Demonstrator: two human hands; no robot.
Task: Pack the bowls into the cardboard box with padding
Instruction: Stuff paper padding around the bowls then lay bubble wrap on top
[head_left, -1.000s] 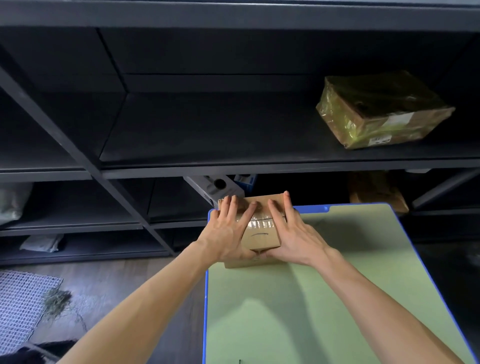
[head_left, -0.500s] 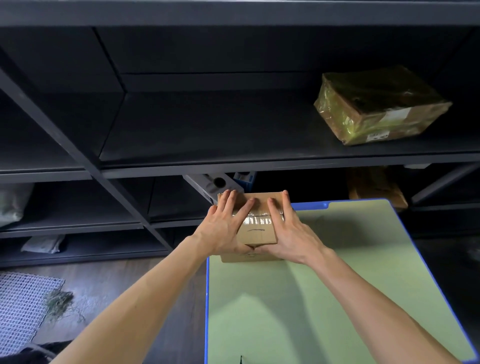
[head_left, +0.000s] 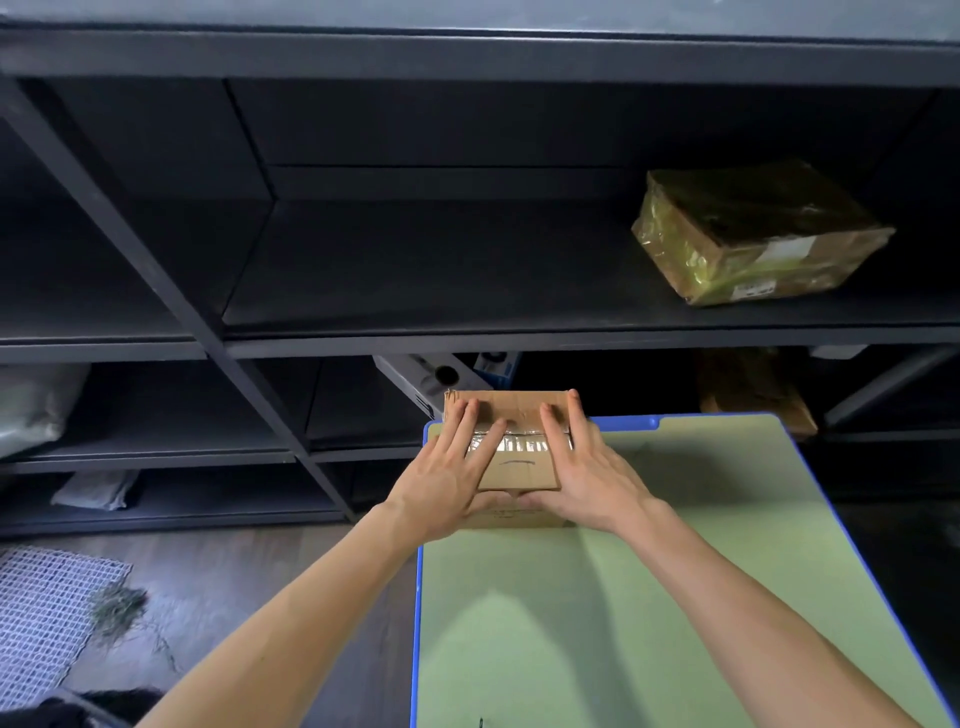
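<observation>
Two hands and one box make up the work, so we read across from the left. On the floor lies one white mesh mat (head_left: 41, 597) with one tuft of dry grass (head_left: 117, 608) on it. One pale bag (head_left: 36, 405) sits on the dark metal shelving (head_left: 415, 260). None of these touches the job.

The left hand (head_left: 447, 483) lies flat on the small brown cardboard box (head_left: 519, 467), its fingers (head_left: 457, 431) straight and spread over the lid, thumb along the near edge. We judge that the hands press down to hold the flaps shut and seat the one strip of clear shiny tape (head_left: 519, 445) that crosses the top. The right hand (head_left: 587, 478) mirrors it, fingers (head_left: 551, 431) straight and gripping nothing, the two thumbs nearly meeting.

The box stands at the far left corner of the pale green counter with a blue rim (head_left: 623, 623). We count no bowls and no padding in sight; whether they are inside the closed box we cannot tell.

Further right, one yellowish film-wrapped parcel (head_left: 758, 234) rests on the upper shelf, with one dim brown parcel (head_left: 748, 395) on the shelf below it.
</observation>
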